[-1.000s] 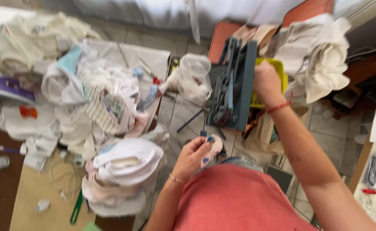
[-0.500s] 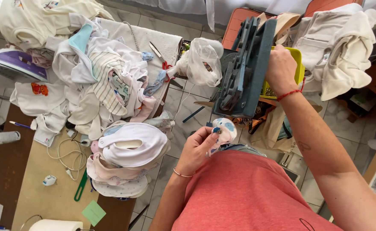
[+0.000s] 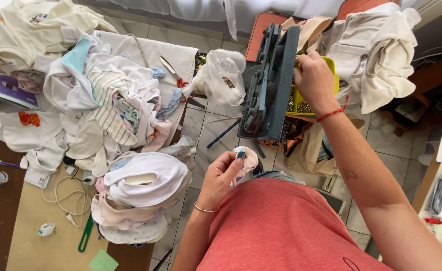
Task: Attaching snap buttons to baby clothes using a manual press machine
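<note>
- My right hand (image 3: 314, 80) is closed around the upper part of the grey-blue hand press (image 3: 271, 83), gripping what I take to be its lever; the press is my landmark for everything below.
- My left hand (image 3: 221, 178) sits just below the press base, fingers pinched on the edge of a small white bib (image 3: 246, 158) with a dark snap (image 3: 241, 155) showing at my fingertips (the rest of that bib hangs out of sight behind my hand).
- To do this well, I judge the snap has to sit squarely under the press die before I pull, with the fabric flat, unfolded, and my fingertips kept clear of the closing parts.
- A steady pull with the right hand, not a jerk, should keep the snap from tilting.
- Counts: one press, one bib in hand, one snap visible on it.
- Left of the press and lower, one stack of finished-looking bibs (image 3: 140, 195) rests on the table (image 3: 45, 251); I make out about four layers, though I cannot tell exactly.
- Just left of the press hangs one clear plastic bag (image 3: 223, 75).
- Right behind the press, one yellow tray (image 3: 331, 70) holds small metal parts, too many and too small to count.
- Further left lies one loose heap of baby garments (image 3: 105, 105), not countable.
</note>
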